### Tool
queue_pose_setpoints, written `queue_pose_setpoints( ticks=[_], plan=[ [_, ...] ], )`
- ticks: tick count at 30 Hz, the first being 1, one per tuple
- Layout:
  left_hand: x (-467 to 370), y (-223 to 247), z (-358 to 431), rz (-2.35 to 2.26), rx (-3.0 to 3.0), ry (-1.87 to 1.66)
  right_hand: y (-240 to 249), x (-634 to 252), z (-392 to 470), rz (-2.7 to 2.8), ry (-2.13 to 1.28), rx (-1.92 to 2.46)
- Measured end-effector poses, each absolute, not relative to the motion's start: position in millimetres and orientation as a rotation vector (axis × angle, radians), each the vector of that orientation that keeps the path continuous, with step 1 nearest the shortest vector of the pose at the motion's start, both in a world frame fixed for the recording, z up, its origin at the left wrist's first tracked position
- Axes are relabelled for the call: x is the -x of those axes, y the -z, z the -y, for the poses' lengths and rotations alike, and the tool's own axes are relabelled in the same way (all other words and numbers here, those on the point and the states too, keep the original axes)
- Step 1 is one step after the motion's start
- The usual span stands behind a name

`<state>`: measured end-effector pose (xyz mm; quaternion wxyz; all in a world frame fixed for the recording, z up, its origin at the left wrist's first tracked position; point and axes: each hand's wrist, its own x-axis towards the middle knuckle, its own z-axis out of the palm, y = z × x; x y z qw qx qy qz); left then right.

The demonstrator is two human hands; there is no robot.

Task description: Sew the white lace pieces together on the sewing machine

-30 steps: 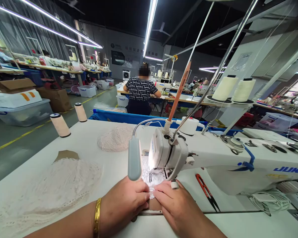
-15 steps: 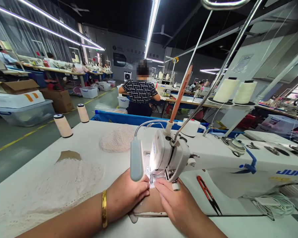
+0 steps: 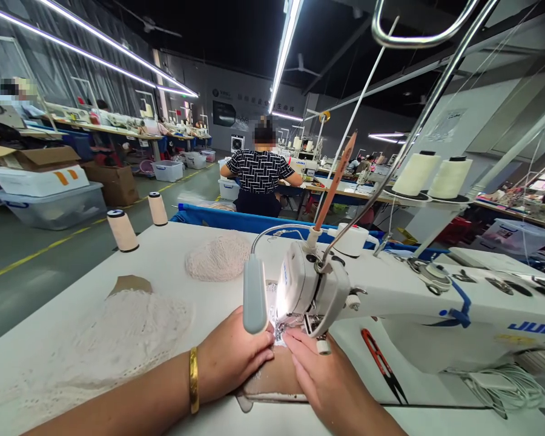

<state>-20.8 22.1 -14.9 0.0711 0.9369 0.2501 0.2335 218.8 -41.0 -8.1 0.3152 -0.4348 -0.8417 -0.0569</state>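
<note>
My left hand (image 3: pixel 234 351), with a gold bracelet at the wrist, lies left of the needle area with its thumb and fingers closed at the edge of white lace (image 3: pixel 279 340). Opposite it, my right hand (image 3: pixel 315 363) has its fingertips together on the same lace, close to the presser foot. The lace runs under the lit head of the sewing machine (image 3: pixel 295 284). A flat tan piece (image 3: pixel 275 372) shows between my hands; whether it is cloth or part of the machine bed I cannot tell. The grey lamp (image 3: pixel 255 297) partly covers my left fingers.
Orange thread snips (image 3: pixel 384 366) lie right of my right hand. White lace cloth (image 3: pixel 122 339) spreads over the table at left, behind it a lace heap (image 3: pixel 218 257) and two thread cones (image 3: pixel 122 231). A co-worker (image 3: pixel 260 172) sits ahead, facing away.
The view has shifted slightly, so everything appears a little lower and to the right. Both hands stay beside the presser foot on the lace, with no clear change of grip.
</note>
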Motion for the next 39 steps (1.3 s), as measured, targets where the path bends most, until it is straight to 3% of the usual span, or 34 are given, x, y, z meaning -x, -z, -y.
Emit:
queue_pose_setpoints(
  ticks=[14,20,28,39],
  plan=[
    [22.7,-9.2,-13.2,-1.030,-2.755,-0.664,8.4,-224.0,42.3,2.259,0.203,1.083],
    [24.2,-32.9,-3.6,-0.735,-2.721,-0.741,13.1,-220.3,41.4,2.311,0.029,0.771],
    [21.4,-7.0,-5.3,-0.746,-2.818,-0.584,22.2,-227.9,44.0,2.315,0.048,1.027],
    [16.9,4.6,5.2,-0.710,-2.784,-0.557,25.8,-227.8,47.4,2.389,-0.025,1.014]
  ],
)
